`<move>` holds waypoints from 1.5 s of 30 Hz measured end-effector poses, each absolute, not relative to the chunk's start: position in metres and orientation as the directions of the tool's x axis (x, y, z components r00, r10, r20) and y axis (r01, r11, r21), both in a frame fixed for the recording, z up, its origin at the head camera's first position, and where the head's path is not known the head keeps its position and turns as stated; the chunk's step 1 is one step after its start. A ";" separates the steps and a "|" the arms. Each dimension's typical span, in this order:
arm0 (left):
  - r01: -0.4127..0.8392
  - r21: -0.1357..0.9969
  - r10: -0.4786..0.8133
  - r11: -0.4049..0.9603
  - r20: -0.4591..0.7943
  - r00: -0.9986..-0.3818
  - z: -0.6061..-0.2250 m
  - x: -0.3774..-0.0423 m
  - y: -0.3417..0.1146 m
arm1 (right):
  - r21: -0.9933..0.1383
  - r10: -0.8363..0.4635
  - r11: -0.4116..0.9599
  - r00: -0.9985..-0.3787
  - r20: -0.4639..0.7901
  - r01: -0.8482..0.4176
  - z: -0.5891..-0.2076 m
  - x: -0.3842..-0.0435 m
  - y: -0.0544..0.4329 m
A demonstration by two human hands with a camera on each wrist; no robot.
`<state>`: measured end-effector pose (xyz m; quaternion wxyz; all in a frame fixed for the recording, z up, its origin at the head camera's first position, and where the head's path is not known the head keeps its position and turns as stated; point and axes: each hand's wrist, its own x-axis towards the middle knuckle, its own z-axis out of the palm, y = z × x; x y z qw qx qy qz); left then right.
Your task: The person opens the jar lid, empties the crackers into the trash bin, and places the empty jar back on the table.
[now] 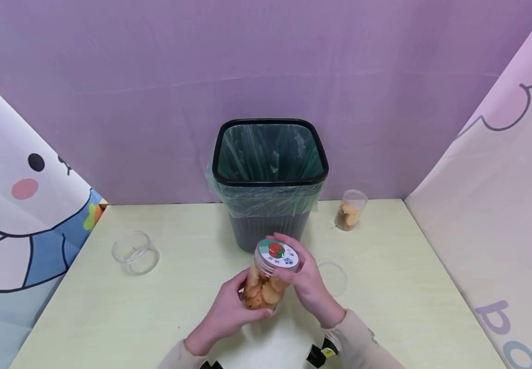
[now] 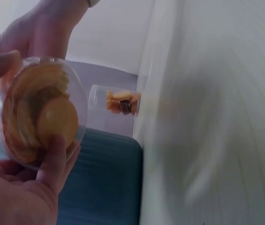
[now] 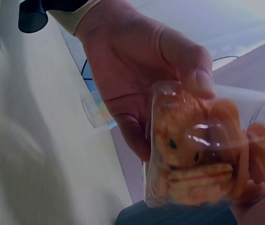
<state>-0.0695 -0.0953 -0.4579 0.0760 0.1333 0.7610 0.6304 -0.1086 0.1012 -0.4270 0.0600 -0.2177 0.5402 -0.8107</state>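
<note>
A clear plastic jar of cookies (image 1: 262,292) is held tilted over the table, between both hands. It has a screw lid (image 1: 278,254) with a round label that shows a red tomato. My left hand (image 1: 233,306) grips the jar low on its side, thumb near the base. My right hand (image 1: 306,282) curls round the lid and upper jar from the other side. Through the clear wall the left wrist view shows stacked round cookies (image 2: 57,117). Dark specks dot the cookies in the right wrist view (image 3: 184,136).
Behind the hands stands a grey bin (image 1: 266,225) with a black rim and a green liner. An open clear container (image 1: 135,253) sits on the left. At the back right is a clear cup with cookies (image 1: 350,212). A clear ring-shaped lid (image 1: 333,279) lies by my right hand.
</note>
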 end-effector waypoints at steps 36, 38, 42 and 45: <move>0.050 0.993 0.321 0.107 0.013 -0.947 -0.465 -0.072 -0.130 | -0.962 -0.323 -0.263 -0.932 0.162 -0.076 -0.483 -0.121 0.152; 0.047 0.993 0.316 0.107 0.011 -0.949 -0.464 -0.073 -0.130 | -0.989 -0.311 -0.135 -0.945 0.097 -0.057 -0.486 -0.120 0.153; 0.044 0.993 0.308 0.111 0.008 -0.951 -0.462 -0.073 -0.131 | -0.985 -0.273 0.146 -0.961 0.047 -0.090 -0.494 -0.118 0.151; 0.041 0.993 0.305 0.112 0.005 -0.952 -0.462 -0.073 -0.131 | -0.925 -0.281 0.332 -0.956 0.087 -0.182 -0.500 -0.117 0.150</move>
